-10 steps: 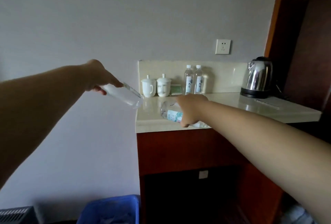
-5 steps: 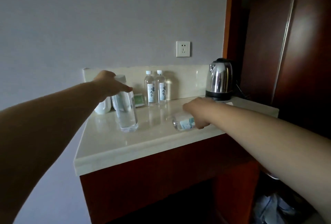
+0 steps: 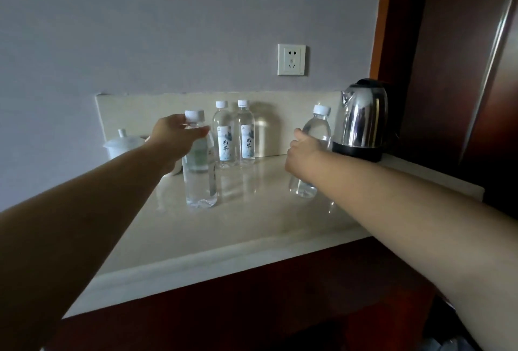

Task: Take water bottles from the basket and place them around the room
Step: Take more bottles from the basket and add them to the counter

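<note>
- Bottles are down: left hand [image 3: 176, 140] wraps the near-left bottle [image 3: 199, 171] on the counter [image 3: 252, 224].
- Right hand [image 3: 304, 151] clasps the right bottle [image 3: 311, 154], tilted beside the kettle [image 3: 363, 120].
- Risk: letting go while it leans could tip it.
- Two labelled bottles [image 3: 234, 134] stand behind.

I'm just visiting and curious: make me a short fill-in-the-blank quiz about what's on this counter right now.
1. Counting all of them, ____ water bottles stand on the counter.
2. The right hand grips the bottle next to the steel ____.
3. The left hand holds its bottle near the ____, just under the cap.
4. On the wall above the bottles is a white ____.

Answers: four; kettle; top; socket
</note>
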`<state>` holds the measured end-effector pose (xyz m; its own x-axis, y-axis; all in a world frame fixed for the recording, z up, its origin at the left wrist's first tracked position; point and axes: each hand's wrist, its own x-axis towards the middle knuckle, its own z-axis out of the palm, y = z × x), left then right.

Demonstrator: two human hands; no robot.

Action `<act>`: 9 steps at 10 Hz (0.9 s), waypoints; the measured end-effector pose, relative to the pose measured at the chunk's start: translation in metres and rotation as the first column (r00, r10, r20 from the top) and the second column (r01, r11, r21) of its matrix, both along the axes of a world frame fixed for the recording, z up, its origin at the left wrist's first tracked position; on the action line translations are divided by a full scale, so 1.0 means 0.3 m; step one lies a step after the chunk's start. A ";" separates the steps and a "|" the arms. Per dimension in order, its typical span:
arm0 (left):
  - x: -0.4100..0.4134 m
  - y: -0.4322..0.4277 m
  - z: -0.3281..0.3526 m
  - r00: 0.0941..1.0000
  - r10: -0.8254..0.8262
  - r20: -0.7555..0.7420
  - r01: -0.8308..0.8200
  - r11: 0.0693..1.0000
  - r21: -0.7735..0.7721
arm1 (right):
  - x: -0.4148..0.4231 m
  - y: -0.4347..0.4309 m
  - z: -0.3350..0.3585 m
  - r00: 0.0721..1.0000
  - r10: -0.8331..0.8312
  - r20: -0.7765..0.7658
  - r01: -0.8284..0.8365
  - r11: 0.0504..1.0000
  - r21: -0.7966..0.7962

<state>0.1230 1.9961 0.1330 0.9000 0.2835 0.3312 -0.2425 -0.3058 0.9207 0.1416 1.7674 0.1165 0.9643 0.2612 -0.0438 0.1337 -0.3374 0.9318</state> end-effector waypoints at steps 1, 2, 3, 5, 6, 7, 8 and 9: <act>0.034 -0.040 -0.022 0.996 0.076 0.049 -0.074 0.996 -0.050 | 0.139 0.004 -0.042 0.996 0.079 0.036 -0.074 0.989 -0.127; 0.064 -0.081 -0.032 0.988 0.144 0.059 -0.141 0.989 -0.045 | 0.269 -0.007 -0.088 0.987 0.132 0.087 -0.115 0.977 -0.179; 0.079 -0.098 -0.049 0.979 0.196 0.053 -0.194 0.980 -0.046 | 0.357 -0.012 -0.119 0.978 0.179 0.108 -0.140 0.944 -0.298; 0.072 -0.136 -0.136 0.923 0.381 0.058 -0.383 0.923 0.040 | 0.414 -0.024 -0.137 0.980 0.159 0.119 -0.117 0.946 -0.303; 0.054 -0.156 -0.212 0.921 0.391 0.005 -0.389 0.917 0.089 | 0.358 -0.040 -0.137 0.973 0.019 0.230 -0.029 0.999 0.043; 0.054 -0.153 -0.288 0.915 0.396 -0.075 -0.380 0.910 0.167 | 0.286 -0.060 -0.125 0.864 0.474 0.167 -0.499 0.848 0.176; 0.062 -0.159 -0.328 0.833 0.548 -0.080 -0.488 0.795 0.361 | 0.187 -0.126 -0.042 0.525 0.707 0.474 -0.788 0.193 0.585; 0.073 -0.178 -0.332 0.782 0.616 -0.097 -0.528 0.737 0.422 | 0.176 -0.202 -0.044 0.639 0.116 0.761 -0.713 -0.281 0.642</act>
